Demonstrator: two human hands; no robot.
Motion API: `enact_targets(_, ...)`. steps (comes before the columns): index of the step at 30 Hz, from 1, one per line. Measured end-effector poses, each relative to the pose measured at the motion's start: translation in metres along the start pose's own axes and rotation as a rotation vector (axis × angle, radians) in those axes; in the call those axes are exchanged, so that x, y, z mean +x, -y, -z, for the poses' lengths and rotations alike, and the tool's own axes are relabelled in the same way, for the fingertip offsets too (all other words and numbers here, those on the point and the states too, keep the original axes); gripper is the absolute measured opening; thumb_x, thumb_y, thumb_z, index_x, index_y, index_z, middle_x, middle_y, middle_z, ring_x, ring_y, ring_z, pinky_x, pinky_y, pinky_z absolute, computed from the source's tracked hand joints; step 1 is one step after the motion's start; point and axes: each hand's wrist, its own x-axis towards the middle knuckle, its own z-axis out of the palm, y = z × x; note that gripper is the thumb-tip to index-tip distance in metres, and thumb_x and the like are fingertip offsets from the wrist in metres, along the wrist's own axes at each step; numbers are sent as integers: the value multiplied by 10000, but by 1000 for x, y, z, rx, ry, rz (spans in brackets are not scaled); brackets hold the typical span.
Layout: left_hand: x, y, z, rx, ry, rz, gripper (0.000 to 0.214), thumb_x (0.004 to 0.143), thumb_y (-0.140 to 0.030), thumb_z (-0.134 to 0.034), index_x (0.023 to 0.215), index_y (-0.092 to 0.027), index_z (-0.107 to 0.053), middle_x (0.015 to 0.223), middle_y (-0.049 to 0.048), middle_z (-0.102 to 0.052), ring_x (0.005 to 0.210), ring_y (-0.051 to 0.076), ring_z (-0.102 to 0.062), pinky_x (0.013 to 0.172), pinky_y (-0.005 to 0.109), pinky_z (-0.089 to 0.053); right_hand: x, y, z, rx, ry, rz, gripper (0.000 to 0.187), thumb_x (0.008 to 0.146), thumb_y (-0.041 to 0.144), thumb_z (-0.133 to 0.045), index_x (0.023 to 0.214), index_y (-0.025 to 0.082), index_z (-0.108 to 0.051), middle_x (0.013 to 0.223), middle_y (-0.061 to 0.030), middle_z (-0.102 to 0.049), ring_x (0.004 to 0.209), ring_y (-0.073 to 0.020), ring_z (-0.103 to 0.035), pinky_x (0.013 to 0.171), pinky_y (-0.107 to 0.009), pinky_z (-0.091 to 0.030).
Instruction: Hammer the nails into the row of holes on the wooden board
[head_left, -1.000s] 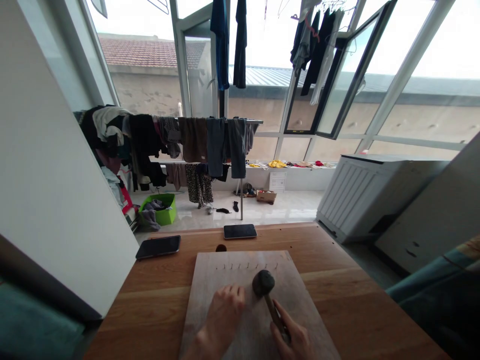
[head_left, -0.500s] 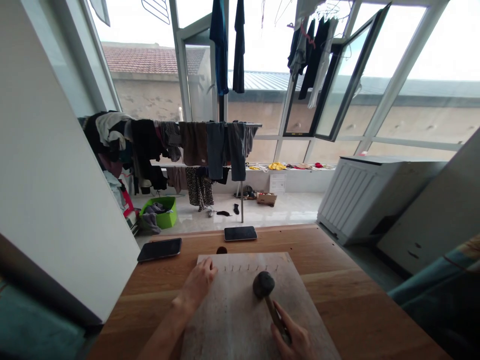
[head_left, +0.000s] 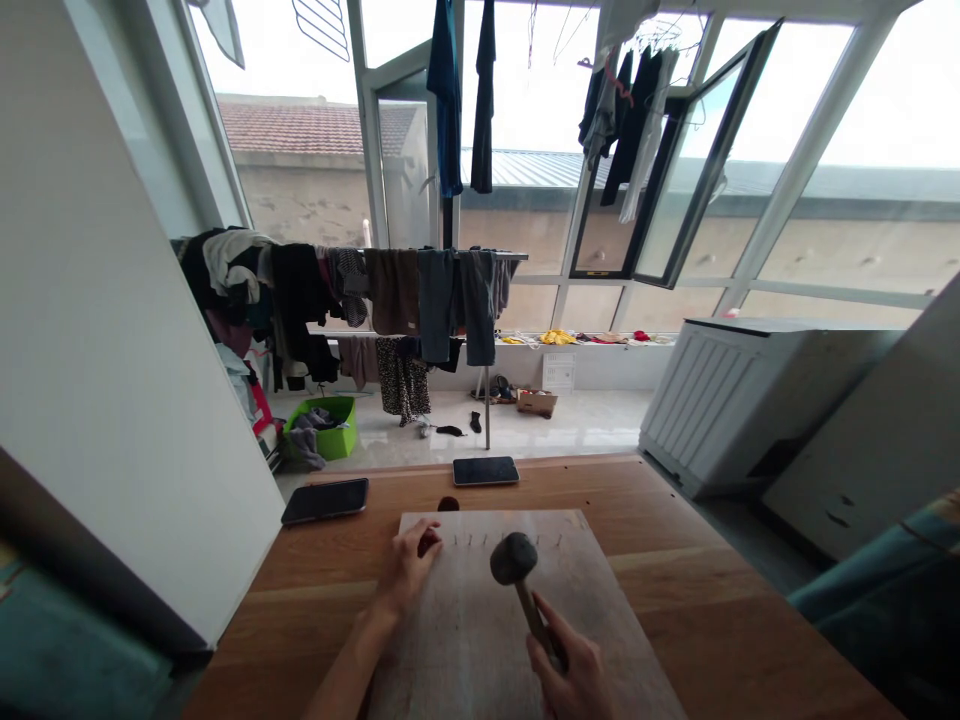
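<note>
A rubber mallet [head_left: 514, 558] with a black head and a wooden handle is in my right hand [head_left: 574, 668], fingers wrapped round the handle. Its head is over the wooden board [head_left: 517, 640], in front of a row of nails [head_left: 484, 541] standing near the far edge. The head covers part of that row. My left hand [head_left: 412, 556] is at the board's far left, beside the leftmost nail, with its fingers curled and the thumb and fingertips drawn together. Whatever they pinch is too small to make out.
Under the board is a wooden table [head_left: 705, 590]. Two phones, a left one [head_left: 326, 500] and a far one [head_left: 486, 471], lie on it beside a dark round object [head_left: 448, 504]. Beyond are a clothes rack [head_left: 487, 400], a green basket [head_left: 341, 430] and a white cabinet [head_left: 701, 400].
The mallet has moved left and slightly up over the board with my right hand. My left hand's fingers have lifted and curled near the far left edge. The whole view has shifted slightly.
</note>
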Motion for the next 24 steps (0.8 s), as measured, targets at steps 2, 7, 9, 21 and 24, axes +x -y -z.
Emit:
enact_targets(2,1,3,-1,-44,-4,30,219,786,-239,-599,996,-216,-655,838,11,-737,819,194,-709,811,317,-564,7,19,-6,38,62,-45,598,837,437,-494,1292,74,-625,560,15,-591,341,-113,-493,357,-215,-431)
enact_targets(7,3,5,0,-64,2,74,202,762,-253,-618,956,-218,-667,846,14,-750,827,195,-717,809,307,-562,29,61,-20,59,221,-47,552,844,375,-514,1339,142,-590,611,25,-583,365,-86,-485,346,-175,-410)
enact_targets(9,3,4,-1,-73,-10,78,185,757,-259,-623,933,-219,-665,842,15,-750,824,200,-719,794,306,-563,34,71,-27,59,262,-36,538,853,355,-505,1351,163,-577,649,19,-610,385,-91,-507,382,-184,-440)
enact_targets(21,1,7,-5,-45,2,-21,335,738,-256,-655,1067,-202,-619,859,18,-698,694,164,-644,664,286,-550,33,69,-42,-28,171,117,483,833,378,-569,1257,166,-660,816,-63,-722,723,-208,-668,691,-290,-540)
enact_targets(24,3,15,-7,-21,-20,-19,445,712,-314,-703,1129,-201,-596,1006,51,-693,718,164,-643,699,318,-568,10,50,-26,216,103,-74,618,828,545,-566,1317,167,-579,695,-2,-642,410,-130,-539,357,-226,-424)
